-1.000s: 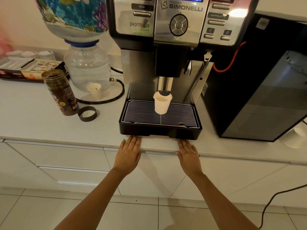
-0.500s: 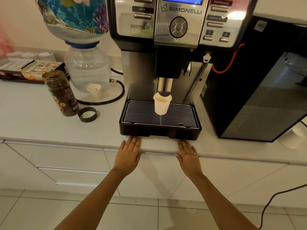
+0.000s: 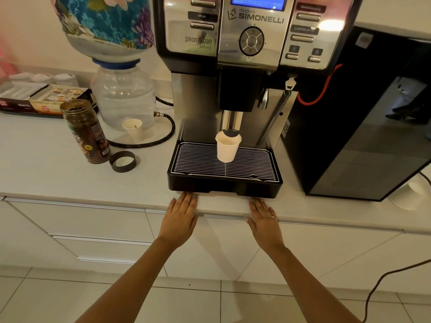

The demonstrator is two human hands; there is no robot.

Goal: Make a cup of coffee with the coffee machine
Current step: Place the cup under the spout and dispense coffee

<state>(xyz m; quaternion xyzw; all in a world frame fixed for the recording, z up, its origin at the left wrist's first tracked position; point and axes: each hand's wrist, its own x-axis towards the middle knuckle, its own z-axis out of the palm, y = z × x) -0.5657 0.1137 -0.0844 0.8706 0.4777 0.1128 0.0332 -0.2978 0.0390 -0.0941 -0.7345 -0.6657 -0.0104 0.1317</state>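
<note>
A silver and black coffee machine [image 3: 251,43] stands on the white counter [image 3: 58,173]. A white paper cup [image 3: 227,148] sits upright on the wire grid of the black drip tray [image 3: 224,185], directly under the spout [image 3: 231,127]. My left hand [image 3: 180,220] lies flat on the counter's front edge, fingers straight, just below the tray's left corner. My right hand [image 3: 264,221], with a ring on it, lies flat the same way below the tray's right side. Neither hand holds anything.
Left of the machine stand an open brown coffee jar [image 3: 85,131], its black lid [image 3: 123,161], a second small paper cup [image 3: 133,129] and a clear water bottle [image 3: 123,96] with a hose. A black appliance [image 3: 363,127] is at the right. Boxes lie far left.
Both hands stay flat on the counter edge. The view has dipped slightly, so the machine's upper panel and screen show more. The cup has not moved.
</note>
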